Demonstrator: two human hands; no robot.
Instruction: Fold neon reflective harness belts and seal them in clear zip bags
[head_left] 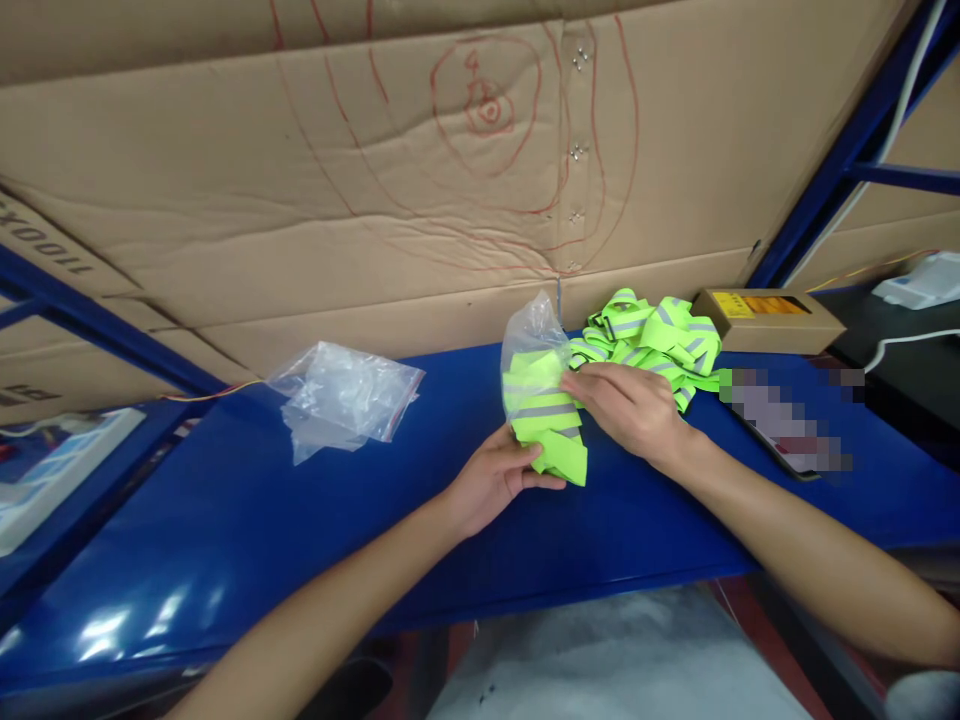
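Observation:
My left hand (pixel 499 475) is closed around the lower end of a folded bright yellow-green reflective strap (pixel 550 410) with grey stripes. The strap's upper part lies inside a clear plastic bag (pixel 534 325), while its lower end sticks out. At the bag's right edge, my right hand (pixel 630 405) pinches the clear plastic beside the strap. Behind my right hand lies a tangled heap of similar reflective straps (pixel 649 335), some with black buckles. A pile of clear plastic bags (pixel 349 392) rests on the table to the left.
The blue table (pixel 300 540) runs across the view, backed by a cardboard wall (pixel 225 180) with red drawn rings. A brown box (pixel 772 320) and a blurred-out phone (pixel 784 425) lie at the right. A white power strip (pixel 67 475) is at the left.

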